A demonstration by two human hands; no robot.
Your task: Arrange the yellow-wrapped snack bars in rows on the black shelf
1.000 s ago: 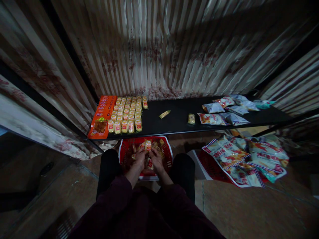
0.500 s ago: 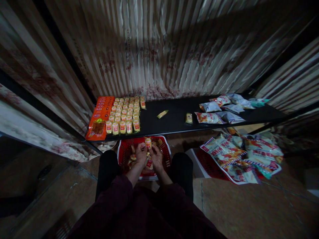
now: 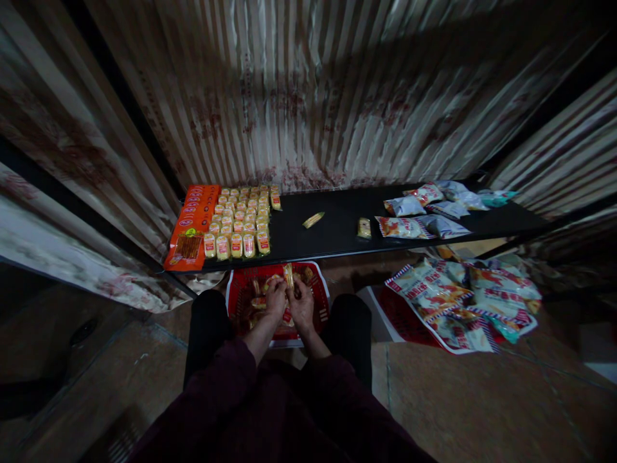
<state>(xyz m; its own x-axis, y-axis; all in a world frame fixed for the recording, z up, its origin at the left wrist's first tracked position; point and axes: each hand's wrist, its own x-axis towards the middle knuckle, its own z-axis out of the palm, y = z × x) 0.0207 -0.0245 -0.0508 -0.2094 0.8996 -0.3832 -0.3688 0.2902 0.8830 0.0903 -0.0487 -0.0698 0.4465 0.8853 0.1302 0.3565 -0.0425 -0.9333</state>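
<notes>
Over a red basket between my knees, my hands hold one small wrapped snack cake, turned so a narrow side faces up. My right hand is closed around its lower end. Close against it, my left hand has its fingers pinched at the packet's left side; the fingertips are partly hidden. More of the same yellow-and-red wrapped cakes lie loose in the basket below. On the black shelf ahead, several wrapped cakes stand in close rows beside orange snack packs.
Two single packets, one thin and one squarer, lie mid-shelf. White-and-red snack bags rest at its right end. Below right, another red basket is heaped with larger bags. A striped curtain hangs behind.
The snack cake has been turned in my hands, from its printed front showing to its narrow side. My left fingers have shifted slightly. Items on the shelf stay as they were.
</notes>
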